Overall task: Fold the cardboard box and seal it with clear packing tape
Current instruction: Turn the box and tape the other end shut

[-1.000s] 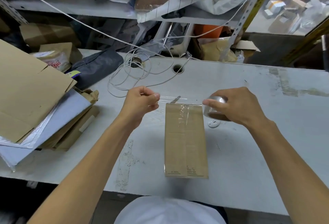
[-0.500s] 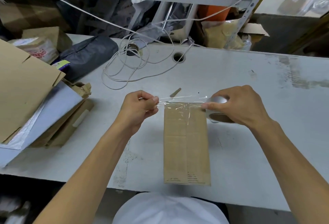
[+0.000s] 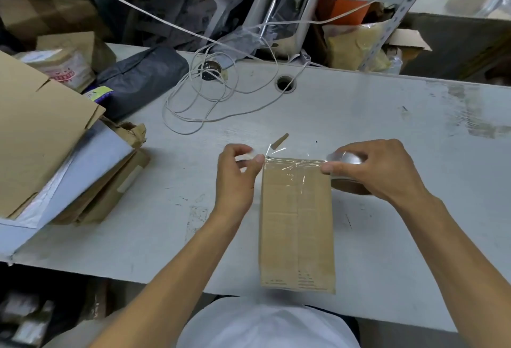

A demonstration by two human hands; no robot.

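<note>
A small brown cardboard box [image 3: 297, 226] lies flat and long on the white table [image 3: 387, 126], with clear tape running down its middle seam. A strip of clear tape [image 3: 293, 162] stretches across the box's far edge. My left hand [image 3: 237, 173] pinches the strip's free end at the box's far left corner. My right hand [image 3: 378, 170] grips the tape roll [image 3: 345, 165] just past the far right corner, its index finger pressing on the strip.
A stack of flattened cardboard and white mailers [image 3: 49, 154] covers the table's left end. A coil of white cord [image 3: 210, 96] and a dark bag [image 3: 141, 76] lie behind, near a cable hole [image 3: 285, 84]. A small cardboard scrap [image 3: 279, 140] rests beyond the box.
The taut strip has come down from above the table onto the box's far edge. Both hands have lowered with it, closer to the box's corners.
</note>
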